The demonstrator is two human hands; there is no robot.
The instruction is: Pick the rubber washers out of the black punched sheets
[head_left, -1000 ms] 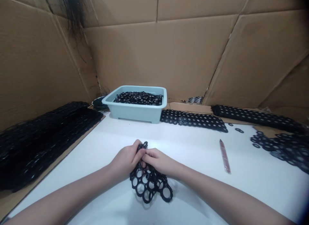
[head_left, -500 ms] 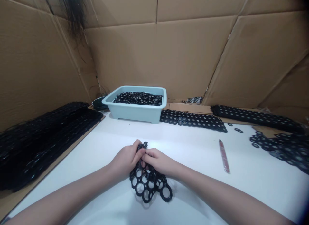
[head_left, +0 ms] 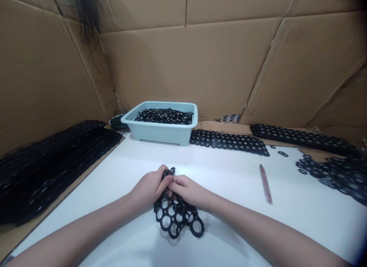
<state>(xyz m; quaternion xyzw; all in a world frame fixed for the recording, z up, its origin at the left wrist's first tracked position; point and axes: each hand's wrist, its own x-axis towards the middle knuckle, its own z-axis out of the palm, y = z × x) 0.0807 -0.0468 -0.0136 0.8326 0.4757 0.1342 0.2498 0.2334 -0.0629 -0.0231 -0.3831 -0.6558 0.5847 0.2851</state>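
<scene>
A black mesh of linked rings (head_left: 166,222) hangs bunched between my two hands, low over the white table. My left hand (head_left: 153,186) is closed around its upper part, and a few rings poke out above the fingers. My right hand (head_left: 185,188) pinches the mesh from the other side, its thumb and fingertips meeting my left thumb. Where the fingertips meet, the rings between them are hidden. The lower rings spread out below both hands, the largest loop at the right.
A pale blue tub (head_left: 160,134) of black ring pieces stands at the back. Flat ring strips (head_left: 229,142) lie right of it. Loose rings (head_left: 342,175) are heaped far right, near a red pen-like tool (head_left: 265,184). Black bundles (head_left: 54,163) lie left. Cardboard walls (head_left: 183,64) enclose the table.
Almost nothing differs. Both hands keep the same hold on the ring mesh, and the whole view has shifted very slightly.
</scene>
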